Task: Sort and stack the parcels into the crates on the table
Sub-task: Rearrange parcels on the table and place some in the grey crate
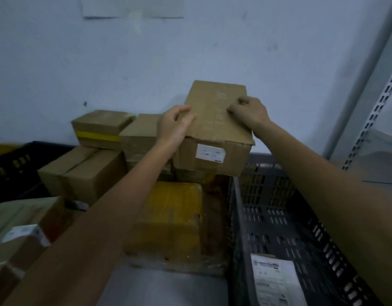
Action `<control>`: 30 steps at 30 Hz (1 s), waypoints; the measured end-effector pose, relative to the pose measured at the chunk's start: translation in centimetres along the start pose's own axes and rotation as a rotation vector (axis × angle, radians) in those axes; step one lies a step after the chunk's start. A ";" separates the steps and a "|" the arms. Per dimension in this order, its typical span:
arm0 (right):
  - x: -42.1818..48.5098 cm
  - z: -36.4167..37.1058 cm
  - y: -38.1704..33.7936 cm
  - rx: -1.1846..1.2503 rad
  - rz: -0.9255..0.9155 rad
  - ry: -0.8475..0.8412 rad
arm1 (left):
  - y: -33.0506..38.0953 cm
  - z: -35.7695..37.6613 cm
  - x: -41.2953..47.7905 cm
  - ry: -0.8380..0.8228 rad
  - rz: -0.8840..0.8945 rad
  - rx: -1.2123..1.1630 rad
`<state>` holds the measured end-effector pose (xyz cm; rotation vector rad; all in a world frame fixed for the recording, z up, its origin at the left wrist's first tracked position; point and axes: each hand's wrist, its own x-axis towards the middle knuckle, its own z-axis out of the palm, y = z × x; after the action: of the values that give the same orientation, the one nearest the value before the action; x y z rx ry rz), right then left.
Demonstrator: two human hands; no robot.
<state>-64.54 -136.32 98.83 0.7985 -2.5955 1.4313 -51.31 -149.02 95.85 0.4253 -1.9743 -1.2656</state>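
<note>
Status of work: partly done, in the examiner's judgement. A cardboard box point(215, 127) is held at the top of the parcel pile, close to the wall point(190, 51). Whether its base rests on the parcel beneath or is lifted just clear cannot be told.

Grip: the box's left edge is gripped by the left hand point(174, 128), fingers curled over the top face. The top face near the right edge is held by the right hand point(248, 112), fingers bent. The thumb is hidden.

Stock observed: the grey crate point(279, 206) on the right is found nearly unfilled. Only one flat parcel point(271, 281) with a printed sheet is seen on its floor. A yellow-taped parcel point(168, 217) and several brown boxes point(89, 173) are piled centre and left. Whether these are already sorted cannot be determined. A black crate point(14, 160) is partly visible at far left, its contents hidden.

Clearances: the held box overhangs the grey crate's near-left corner. Ample open room is noted inside that crate. Its rim would have to be cleared on any lowering. Movement rearward is blocked by the wall, and rightward travel is limited by a shelf upright point(377, 111). The neighbouring boxes stand just beside the held box on the left and could be disturbed.
</note>
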 end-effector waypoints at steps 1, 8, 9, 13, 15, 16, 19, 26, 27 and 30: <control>-0.1 1.1 -0.3 0.003 -0.007 -0.011 | -0.6 -0.8 0.0 0.011 0.007 0.022; -1.9 6.8 1.5 -0.251 0.047 -0.187 | -6.5 -2.2 -1.5 -0.287 -0.180 0.400; -2.1 7.2 2.1 -0.259 0.055 -0.214 | -7.1 -1.9 -1.9 -0.324 -0.201 0.418; -2.2 7.3 2.9 -0.226 0.040 -0.193 | -8.0 -1.1 -2.0 -0.276 -0.136 0.498; -2.0 7.0 3.1 -0.186 0.016 -0.146 | -7.9 -0.9 -1.8 -0.225 -0.055 0.542; -1.9 6.9 3.3 -0.162 -0.004 -0.119 | -7.7 -0.7 -1.9 -0.201 -0.014 0.553; -2.0 6.4 4.0 -0.078 -0.062 -0.056 | -6.8 0.2 -2.3 -0.146 0.122 0.587; -2.7 2.2 8.1 -0.100 -0.128 -0.009 | -3.5 5.4 -4.2 -0.210 0.376 0.499; -2.8 1.3 8.9 -0.095 -0.113 0.003 | -3.2 6.3 -4.6 -0.232 0.385 0.469; -3.7 -1.2 11.6 -0.084 -0.063 0.020 | -3.1 9.4 -6.7 -0.346 0.399 0.448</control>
<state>-67.03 -128.85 89.44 0.8425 -2.5716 1.2978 -54.03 -140.30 88.17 0.0074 -2.4893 -0.6734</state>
